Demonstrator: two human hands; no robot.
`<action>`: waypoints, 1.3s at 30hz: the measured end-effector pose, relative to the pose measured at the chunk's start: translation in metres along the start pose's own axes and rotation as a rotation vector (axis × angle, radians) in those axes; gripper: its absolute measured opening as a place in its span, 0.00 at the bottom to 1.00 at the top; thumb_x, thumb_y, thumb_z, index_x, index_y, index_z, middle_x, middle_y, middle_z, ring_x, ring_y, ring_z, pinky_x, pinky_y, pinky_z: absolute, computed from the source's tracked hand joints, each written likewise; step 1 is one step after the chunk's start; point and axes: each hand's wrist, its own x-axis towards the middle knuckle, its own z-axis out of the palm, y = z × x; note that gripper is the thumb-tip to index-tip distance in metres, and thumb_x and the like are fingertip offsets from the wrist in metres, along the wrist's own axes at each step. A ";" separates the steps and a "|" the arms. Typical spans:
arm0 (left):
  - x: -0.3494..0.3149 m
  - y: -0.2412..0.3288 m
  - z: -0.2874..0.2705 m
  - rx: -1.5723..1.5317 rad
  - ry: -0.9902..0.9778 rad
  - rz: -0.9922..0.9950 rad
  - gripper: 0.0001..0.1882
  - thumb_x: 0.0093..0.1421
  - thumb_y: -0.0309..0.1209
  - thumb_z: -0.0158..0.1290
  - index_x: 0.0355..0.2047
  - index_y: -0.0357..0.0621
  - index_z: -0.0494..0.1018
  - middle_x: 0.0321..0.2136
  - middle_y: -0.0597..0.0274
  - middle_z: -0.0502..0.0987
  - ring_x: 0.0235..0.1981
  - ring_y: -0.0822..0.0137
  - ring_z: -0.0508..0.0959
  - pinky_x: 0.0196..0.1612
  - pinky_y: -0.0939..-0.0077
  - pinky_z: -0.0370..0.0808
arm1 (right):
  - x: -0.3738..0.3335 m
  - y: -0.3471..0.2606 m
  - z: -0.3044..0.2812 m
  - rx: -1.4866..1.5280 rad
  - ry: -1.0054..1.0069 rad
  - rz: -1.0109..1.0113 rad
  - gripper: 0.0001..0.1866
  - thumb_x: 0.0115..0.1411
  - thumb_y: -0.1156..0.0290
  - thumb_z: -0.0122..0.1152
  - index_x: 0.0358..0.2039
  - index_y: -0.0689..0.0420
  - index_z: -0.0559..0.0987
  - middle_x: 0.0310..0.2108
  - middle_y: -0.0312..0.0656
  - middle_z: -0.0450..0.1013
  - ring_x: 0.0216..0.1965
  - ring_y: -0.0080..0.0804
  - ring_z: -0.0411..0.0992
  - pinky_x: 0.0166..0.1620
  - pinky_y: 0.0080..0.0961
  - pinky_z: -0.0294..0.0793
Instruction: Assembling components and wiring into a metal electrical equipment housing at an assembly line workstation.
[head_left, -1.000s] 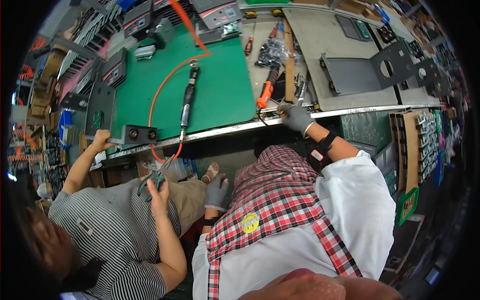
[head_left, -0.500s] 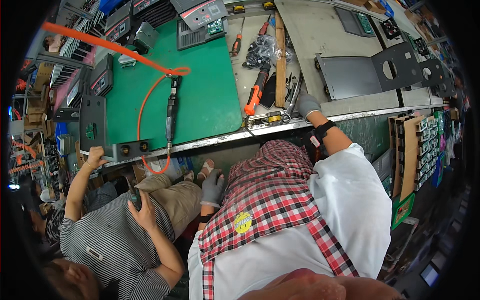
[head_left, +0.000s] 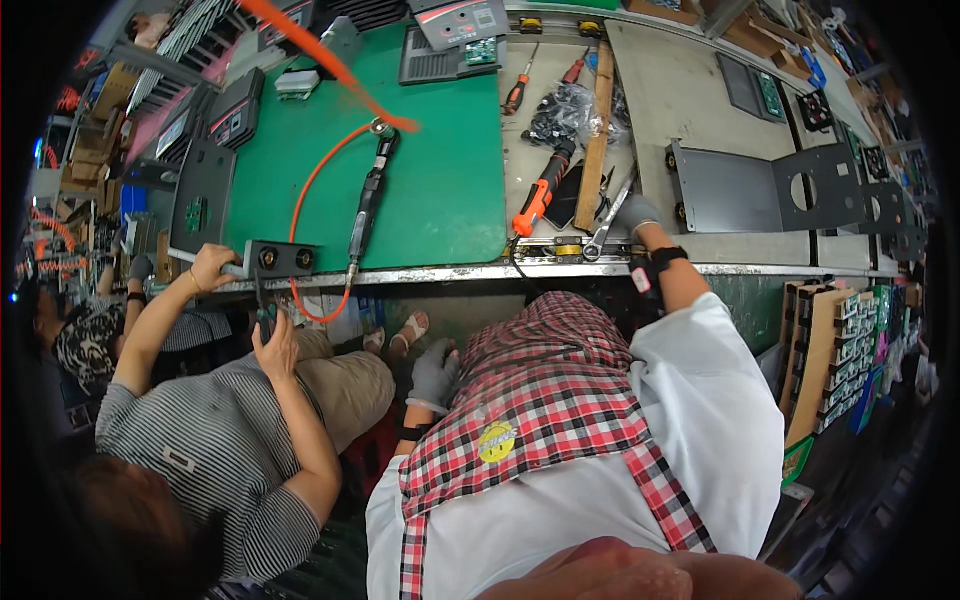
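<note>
My right hand (head_left: 637, 213), in a grey glove, rests at the front of the bench beside a combination wrench (head_left: 604, 226). Its fingers are partly hidden, so whether it grips anything does not show. Down at my side, my left hand (head_left: 435, 375), also gloved, hangs by the checked apron (head_left: 545, 400) with loosely extended fingers and nothing visible in it. Just left of the wrench lies an orange-and-black power tool (head_left: 541, 196). A dark phone-like slab (head_left: 565, 196) and a wooden strip (head_left: 597, 130) are close by. Right of my right hand lies a bent grey metal panel (head_left: 735, 190).
A co-worker's hand (head_left: 212, 268) touches a metal panel (head_left: 203, 195) at left; their other hand (head_left: 277, 345) holds a dark-handled tool. An inline screwdriver (head_left: 368, 210) with an orange hose lies on the green mat (head_left: 450, 170). Circuit boards stand in a rack (head_left: 848, 350) at right.
My view has shifted, moving the bench rightward in the picture. Both my hands stay in about the same places. The co-worker's tool hand has moved up nearer to the panel's end.
</note>
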 end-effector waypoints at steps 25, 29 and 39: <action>0.003 0.109 -0.070 -0.944 0.011 -0.061 0.09 0.61 0.35 0.40 0.36 0.44 0.60 0.16 0.64 0.66 0.14 0.74 0.66 0.17 0.78 0.66 | -0.124 -0.259 -0.126 0.999 -0.387 -0.680 0.20 0.55 0.64 0.47 0.46 0.59 0.64 0.29 0.46 0.71 0.28 0.33 0.72 0.31 0.27 0.69; 0.006 0.106 -0.059 -0.422 0.347 0.070 0.13 0.55 0.37 0.45 0.32 0.40 0.63 0.17 0.54 0.68 0.19 0.60 0.71 0.23 0.68 0.67 | -0.122 -0.271 -0.112 1.044 -0.376 -0.890 0.26 0.55 0.57 0.51 0.48 0.62 0.62 0.35 0.43 0.68 0.36 0.29 0.67 0.40 0.25 0.67; 0.017 0.108 -0.052 -0.193 0.266 -0.084 0.20 0.50 0.40 0.44 0.36 0.36 0.62 0.25 0.40 0.71 0.28 0.41 0.71 0.31 0.52 0.68 | -0.115 -0.286 -0.100 1.068 -0.402 -0.848 0.23 0.58 0.62 0.48 0.48 0.64 0.62 0.39 0.41 0.63 0.40 0.25 0.60 0.46 0.21 0.62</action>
